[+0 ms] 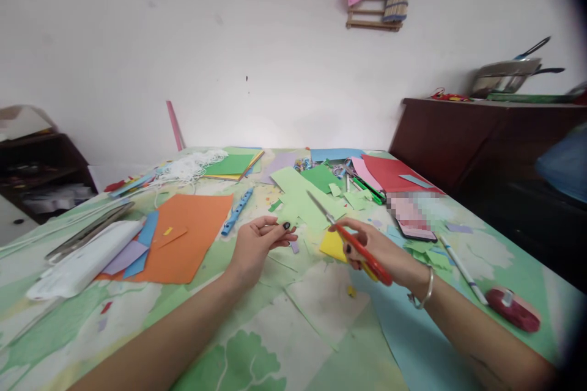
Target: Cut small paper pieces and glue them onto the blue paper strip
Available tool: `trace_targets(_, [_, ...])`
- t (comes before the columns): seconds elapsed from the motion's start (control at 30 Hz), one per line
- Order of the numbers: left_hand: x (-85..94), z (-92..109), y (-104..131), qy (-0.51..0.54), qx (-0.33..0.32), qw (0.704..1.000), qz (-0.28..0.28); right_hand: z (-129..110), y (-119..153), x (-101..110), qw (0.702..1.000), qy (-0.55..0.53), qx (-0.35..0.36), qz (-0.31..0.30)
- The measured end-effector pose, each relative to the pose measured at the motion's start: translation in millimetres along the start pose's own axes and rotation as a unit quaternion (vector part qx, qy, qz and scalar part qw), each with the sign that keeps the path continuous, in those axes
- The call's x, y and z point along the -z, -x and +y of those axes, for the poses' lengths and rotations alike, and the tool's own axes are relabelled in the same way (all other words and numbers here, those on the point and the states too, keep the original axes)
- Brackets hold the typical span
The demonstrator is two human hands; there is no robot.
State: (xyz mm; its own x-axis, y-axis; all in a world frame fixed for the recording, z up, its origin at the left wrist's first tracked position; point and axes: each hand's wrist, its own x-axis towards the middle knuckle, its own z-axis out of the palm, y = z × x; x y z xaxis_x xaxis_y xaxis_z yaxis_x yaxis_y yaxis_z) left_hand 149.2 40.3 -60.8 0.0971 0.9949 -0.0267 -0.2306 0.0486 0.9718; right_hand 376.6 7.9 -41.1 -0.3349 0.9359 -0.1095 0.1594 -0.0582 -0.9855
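Observation:
Orange-handled scissors [362,252] are in my right hand [373,247], their blades pointing up and left over light green paper [300,192]. The blades look closed together. My left hand [259,244] is just left of the scissors, thumb and index fingertips pressed together; whatever they pinch, if anything, is too small to name. Beneath my right hand lies a yellow paper piece [333,246]. Thin green strips [309,314] rest on the tablecloth in front of my hands. A large light blue sheet [408,324] extends under my right forearm.
Orange paper [197,226], a blue folded strip [237,212] and a white pouch [87,259] lie left. White string [190,168] sits behind. Toward the right are red paper [389,172], a phone [410,217], a white pen [463,269] and a red correction-tape-like object [512,310].

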Motion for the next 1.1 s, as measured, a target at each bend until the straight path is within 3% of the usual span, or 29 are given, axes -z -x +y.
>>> trace_targets(0.13, [0.8,0.9,2.1,0.008,-0.001,1.0,-0.001,4.2,1.8,-15.3,0.999,-0.002,-0.035,-0.034])
trace_targets(0.33, [-0.8,1.9,5.0,0.013,0.02,1.0,-0.013,4.9,6.2,-21.2,0.997,0.02,-0.036,-0.071])
trace_targets(0.57, [-4.2,3.4,7.7,0.072,0.006,0.997,-0.024,1.9,9.8,-26.7,0.998,0.044,-0.002,-0.043])
trace_targets(1.1, [-8.2,-4.5,13.4,0.056,0.03,0.997,-0.041,14.6,8.8,-40.7,0.993,0.117,0.01,-0.015])
